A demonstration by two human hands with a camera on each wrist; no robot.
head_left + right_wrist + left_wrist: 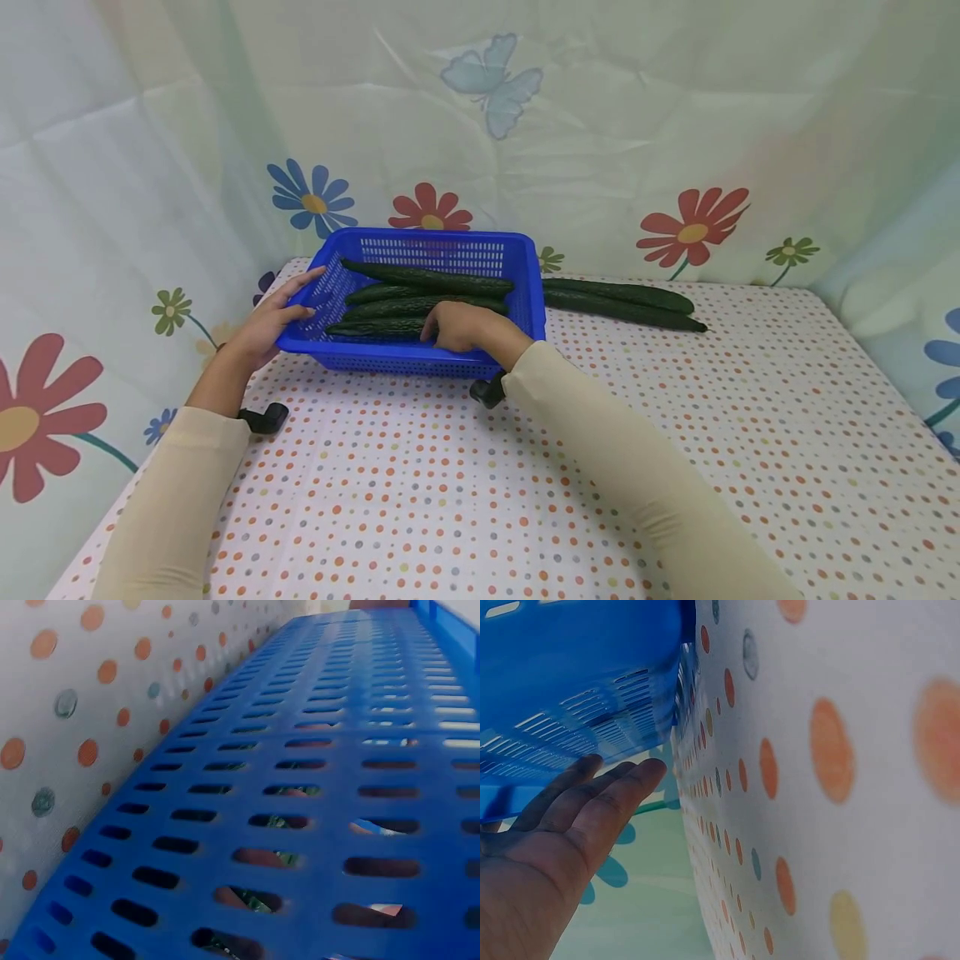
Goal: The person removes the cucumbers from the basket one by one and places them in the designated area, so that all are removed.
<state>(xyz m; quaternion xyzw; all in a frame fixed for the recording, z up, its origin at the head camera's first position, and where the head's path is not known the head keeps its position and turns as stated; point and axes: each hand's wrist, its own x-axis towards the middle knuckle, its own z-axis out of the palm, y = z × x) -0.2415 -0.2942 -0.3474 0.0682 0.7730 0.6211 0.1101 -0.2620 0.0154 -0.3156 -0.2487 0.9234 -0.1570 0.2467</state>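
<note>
A blue plastic basket (529, 283) with slotted walls stands at the back of the table and holds several long dark green cucumbers (427, 279). My left hand (262, 325) is at the basket's left end, thumb over the rim. In the left wrist view, its fingers (604, 814) stretch straight along the outside wall, below the rim. Reaching over the front rim, my right hand (463, 325) has its fingers bent down onto the front cucumber (375, 327); its fingertips are hidden. The right wrist view shows mostly the slotted basket wall (330, 761).
Two more cucumbers (622, 304) lie on the table just right of the basket, their left ends hidden behind it. A dotted cloth (420, 483) covers the table. A flowered curtain (585, 167) hangs close behind and at both sides.
</note>
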